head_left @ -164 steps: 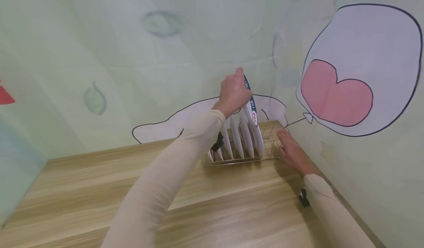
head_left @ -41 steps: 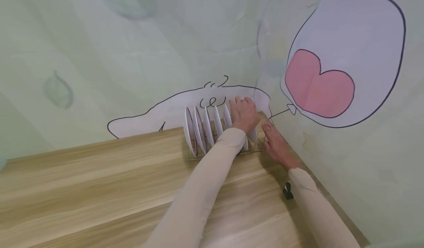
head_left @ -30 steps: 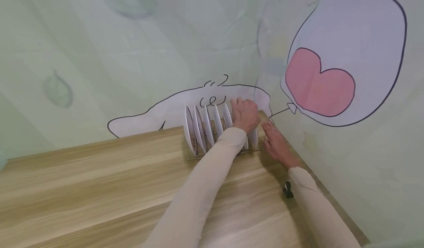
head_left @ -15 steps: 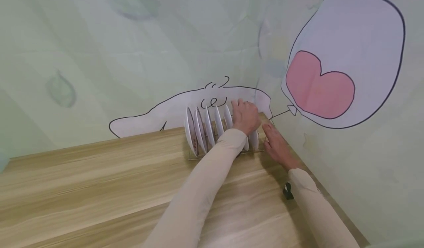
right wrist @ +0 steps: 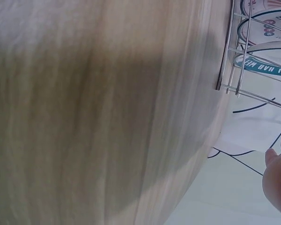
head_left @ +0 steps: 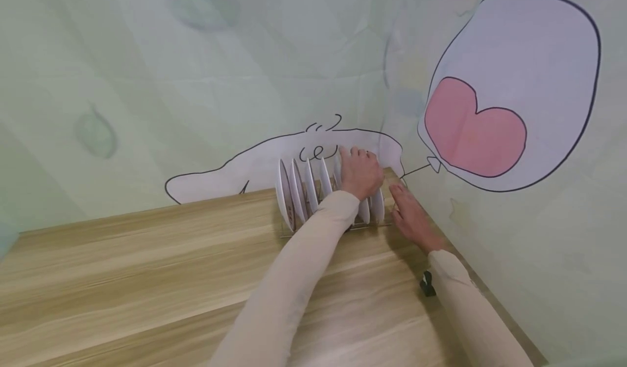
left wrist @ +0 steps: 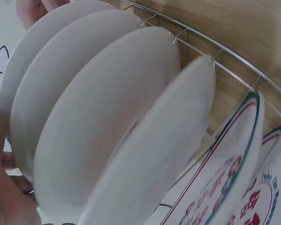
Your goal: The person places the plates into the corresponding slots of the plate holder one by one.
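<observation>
Several white plates stand on edge in a wire dish rack. In the head view my left hand is over the rack's right part and covers some plates. The left wrist view shows its fingers bent at the far rim of a plate; the thumb's hold is mostly hidden. My right hand is at the rack's right end, its fingers extended along it. In the right wrist view that hand is partly cut off, close to the end wires; contact is hard to tell.
The rack stands on a wood-grain table near its back right corner. A printed cloth backdrop rises behind and to the right. Printed plates lean in the rack's other slots.
Since 5.5 s ago the plate in my left hand has come down into the rack's right part. Over the last second both hands stay nearly still; the head view shifts slightly.
</observation>
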